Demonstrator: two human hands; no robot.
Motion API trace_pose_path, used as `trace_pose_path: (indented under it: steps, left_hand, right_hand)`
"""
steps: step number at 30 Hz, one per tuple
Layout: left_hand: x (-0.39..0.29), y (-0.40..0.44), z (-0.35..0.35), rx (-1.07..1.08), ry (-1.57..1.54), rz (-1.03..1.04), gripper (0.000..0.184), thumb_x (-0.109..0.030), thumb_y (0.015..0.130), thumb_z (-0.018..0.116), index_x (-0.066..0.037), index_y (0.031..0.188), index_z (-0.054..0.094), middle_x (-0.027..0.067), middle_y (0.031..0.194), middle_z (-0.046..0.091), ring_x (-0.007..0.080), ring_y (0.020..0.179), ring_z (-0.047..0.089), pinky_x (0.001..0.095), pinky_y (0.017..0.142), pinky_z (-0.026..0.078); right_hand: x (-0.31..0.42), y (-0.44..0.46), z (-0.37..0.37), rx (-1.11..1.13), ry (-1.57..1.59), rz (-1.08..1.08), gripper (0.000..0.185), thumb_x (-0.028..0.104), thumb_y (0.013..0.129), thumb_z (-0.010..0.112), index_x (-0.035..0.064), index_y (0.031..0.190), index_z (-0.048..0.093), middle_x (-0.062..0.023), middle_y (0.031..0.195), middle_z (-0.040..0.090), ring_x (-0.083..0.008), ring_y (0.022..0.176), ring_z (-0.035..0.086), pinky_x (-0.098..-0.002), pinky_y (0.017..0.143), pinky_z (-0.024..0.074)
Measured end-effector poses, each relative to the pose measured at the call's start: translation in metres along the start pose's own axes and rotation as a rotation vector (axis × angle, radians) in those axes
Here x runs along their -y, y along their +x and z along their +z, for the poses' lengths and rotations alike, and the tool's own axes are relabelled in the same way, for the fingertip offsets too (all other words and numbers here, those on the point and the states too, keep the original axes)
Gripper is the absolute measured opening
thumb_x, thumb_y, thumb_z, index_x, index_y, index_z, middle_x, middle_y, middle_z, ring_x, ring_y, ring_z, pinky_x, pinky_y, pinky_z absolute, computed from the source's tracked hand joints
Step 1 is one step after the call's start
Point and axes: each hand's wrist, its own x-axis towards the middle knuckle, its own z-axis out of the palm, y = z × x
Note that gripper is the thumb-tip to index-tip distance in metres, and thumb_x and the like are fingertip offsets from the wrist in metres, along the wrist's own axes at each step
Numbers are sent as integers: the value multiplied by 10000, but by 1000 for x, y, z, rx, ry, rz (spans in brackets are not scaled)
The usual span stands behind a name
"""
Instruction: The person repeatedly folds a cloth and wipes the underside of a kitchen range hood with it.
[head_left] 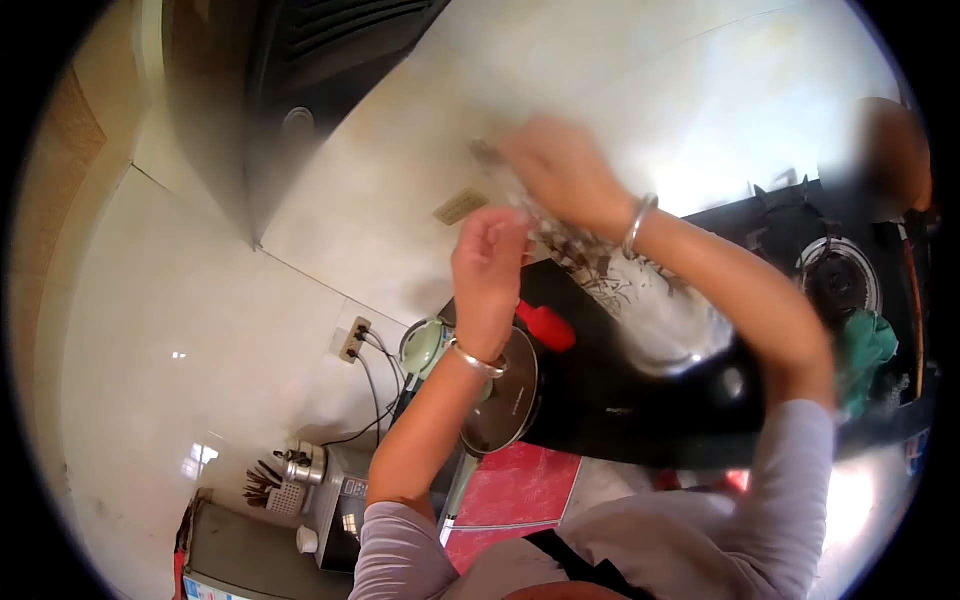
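A clear plastic bag (pixel 665 310) with dark, thin dried pieces inside hangs at a slant over the black stove. At its upper end my right hand (pixel 565 170), blurred, is closed on the bag. My left hand (pixel 490 260) is closed beside the bag's upper part, fingertips pinched together; whether they grip the plastic is hard to make out. Under my left forearm lies a dark pan (pixel 515 395) with a green handle. A red utensil (pixel 547 326) rests by the pan's rim, and a light green pot (pixel 423 345) stands left of it.
The black stove (pixel 620 400) has a round burner (pixel 840 280) at right, near a green plastic bag (pixel 868 350). A range hood (pixel 320 60) hangs at upper left. Cables run from a wall socket (pixel 354 340). A microwave (pixel 345 505) and a utensil holder (pixel 287 495) stand at lower left.
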Motion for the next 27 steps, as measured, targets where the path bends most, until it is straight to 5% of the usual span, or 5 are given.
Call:
trace_pose_path:
  steps: [13,23,27]
  left_hand:
    - [32,-1,-6,15,-319,-239,54,-107,885,516,-64,896,544,13,771,559,97,638,522,237,610,453]
    - [38,15,-17,9,-662,-518,115,-196,894,552,-93,846,533,-28,689,496,96,579,477,226,537,417]
    - [43,17,-14,50,-467,-477,78,-155,903,545,-88,862,543,-33,708,514,71,593,479,204,547,414]
  right_hand:
    - [-7,-43,8,-56,203,75,214,0,739,496,17,897,640,-172,807,586,-367,747,558,-418,671,453]
    - [-3,-69,-6,303,-317,-178,250,88,718,600,88,966,619,-79,807,500,-241,747,571,-333,624,479]
    - [-7,-71,-4,365,-337,-218,258,89,712,607,65,969,600,-67,811,488,-230,737,568,-335,622,480]
